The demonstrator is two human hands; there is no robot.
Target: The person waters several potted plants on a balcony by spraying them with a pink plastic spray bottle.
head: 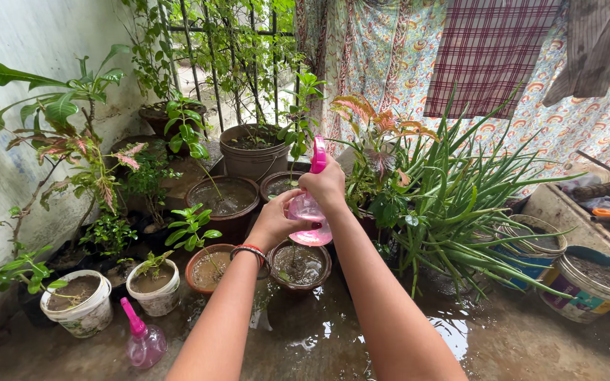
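My right hand (326, 185) grips the neck and pink trigger head of a pink spray bottle (309, 209). Under the bottle's clear pink body sits my left hand (274, 222), cupping it; a beaded bracelet circles that wrist. The bottle is held upright above a small brown pot (300, 267) of wet soil. Its nozzle points away from me toward the potted plants at the back.
A second pink spray bottle (142, 339) stands on the wet concrete floor at lower left. Several pots ring the spot: white tubs (79, 303), brown clay pots (224, 201), a spiky green plant (453, 212) to the right. Patterned cloths (488, 56) hang behind.
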